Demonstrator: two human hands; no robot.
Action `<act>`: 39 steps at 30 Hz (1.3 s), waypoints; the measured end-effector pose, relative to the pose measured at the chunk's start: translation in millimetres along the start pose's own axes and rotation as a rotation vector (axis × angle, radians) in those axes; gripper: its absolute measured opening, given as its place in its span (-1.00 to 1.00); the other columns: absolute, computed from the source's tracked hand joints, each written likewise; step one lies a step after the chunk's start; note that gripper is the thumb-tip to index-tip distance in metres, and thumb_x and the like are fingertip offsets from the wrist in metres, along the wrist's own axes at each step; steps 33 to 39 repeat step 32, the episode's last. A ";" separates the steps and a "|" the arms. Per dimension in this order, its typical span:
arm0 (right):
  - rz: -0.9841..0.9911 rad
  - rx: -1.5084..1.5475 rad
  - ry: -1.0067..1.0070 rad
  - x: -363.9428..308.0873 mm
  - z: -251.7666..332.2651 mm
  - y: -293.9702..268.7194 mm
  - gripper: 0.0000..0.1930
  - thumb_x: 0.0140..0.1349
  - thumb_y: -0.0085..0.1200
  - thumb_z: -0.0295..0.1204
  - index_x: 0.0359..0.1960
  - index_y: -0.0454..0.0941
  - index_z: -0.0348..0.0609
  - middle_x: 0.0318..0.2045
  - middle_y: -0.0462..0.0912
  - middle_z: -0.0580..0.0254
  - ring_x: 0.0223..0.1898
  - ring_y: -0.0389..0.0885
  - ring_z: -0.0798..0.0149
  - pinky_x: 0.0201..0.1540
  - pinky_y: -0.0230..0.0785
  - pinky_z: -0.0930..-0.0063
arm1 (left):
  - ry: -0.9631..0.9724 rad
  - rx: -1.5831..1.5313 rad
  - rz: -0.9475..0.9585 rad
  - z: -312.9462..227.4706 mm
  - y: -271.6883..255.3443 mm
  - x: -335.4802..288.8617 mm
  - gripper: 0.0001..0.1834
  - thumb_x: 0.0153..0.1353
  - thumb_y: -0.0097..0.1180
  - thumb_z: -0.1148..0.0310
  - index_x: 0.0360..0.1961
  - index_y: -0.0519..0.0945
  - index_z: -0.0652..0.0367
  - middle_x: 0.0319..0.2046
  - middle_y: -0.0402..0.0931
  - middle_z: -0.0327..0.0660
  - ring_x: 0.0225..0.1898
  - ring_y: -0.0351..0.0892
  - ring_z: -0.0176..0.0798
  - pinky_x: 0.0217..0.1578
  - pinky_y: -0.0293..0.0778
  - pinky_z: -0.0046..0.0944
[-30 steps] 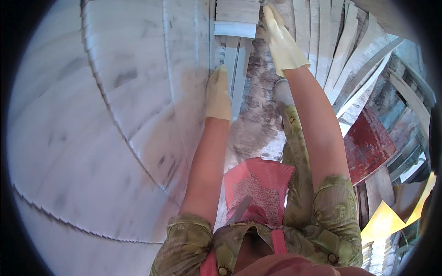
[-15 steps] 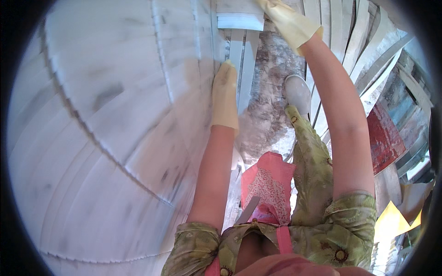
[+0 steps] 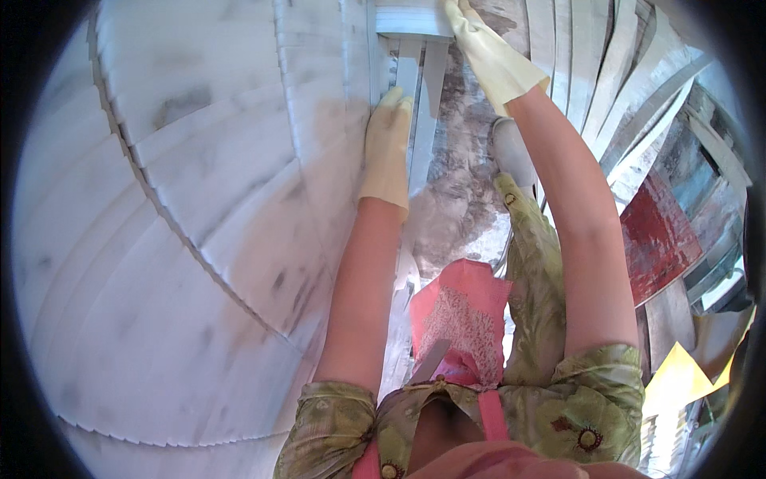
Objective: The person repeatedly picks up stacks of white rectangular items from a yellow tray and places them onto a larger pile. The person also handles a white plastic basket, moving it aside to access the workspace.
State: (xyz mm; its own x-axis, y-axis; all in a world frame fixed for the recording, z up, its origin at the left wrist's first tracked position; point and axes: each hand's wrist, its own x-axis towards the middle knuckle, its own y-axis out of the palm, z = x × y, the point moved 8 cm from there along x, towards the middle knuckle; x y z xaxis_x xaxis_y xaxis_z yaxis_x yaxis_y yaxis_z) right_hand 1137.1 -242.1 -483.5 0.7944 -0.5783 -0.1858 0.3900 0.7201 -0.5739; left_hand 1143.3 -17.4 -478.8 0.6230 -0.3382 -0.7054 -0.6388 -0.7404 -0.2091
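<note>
Both my hands wear pale yellow rubber gloves. My left hand (image 3: 388, 144) lies along the edge of a big stack of white, grey-veined slabs (image 3: 215, 160), fingers stretched forward. My right hand (image 3: 488, 54) reaches further ahead. Its outstretched fingers are against the right end of a short white stack of thin pieces (image 3: 413, 21), and their tips run close to the upper picture edge. Long narrow grey-white strips (image 3: 423, 104) lie between the slab stack and the floor, below that short stack, beside my left fingertips.
Many long pale strips (image 3: 586, 56) stand or lean along the right. A dark red board (image 3: 656, 239) and a yellow piece (image 3: 677, 382) sit further right. My grey-white shoe (image 3: 512, 148) rests on the stained, wet-looking floor (image 3: 459, 180). A pink patterned apron (image 3: 459, 319) hangs before me.
The view has shifted slightly and is sharper. My left hand sits a little further forward, and my right hand has come slightly down, still at the short stack's end.
</note>
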 end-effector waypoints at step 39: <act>-0.078 -0.659 -0.046 84.3 29.0 69.6 -0.30 0.36 -0.01 -0.21 0.54 0.20 -0.08 0.56 0.14 -0.05 0.59 0.04 -0.06 0.54 -0.28 -0.36 | -0.101 -0.152 0.088 41.0 1.6 26.8 -0.38 0.43 0.04 0.27 0.42 0.33 0.38 0.22 0.56 0.10 0.30 0.48 -0.13 0.34 0.28 -0.27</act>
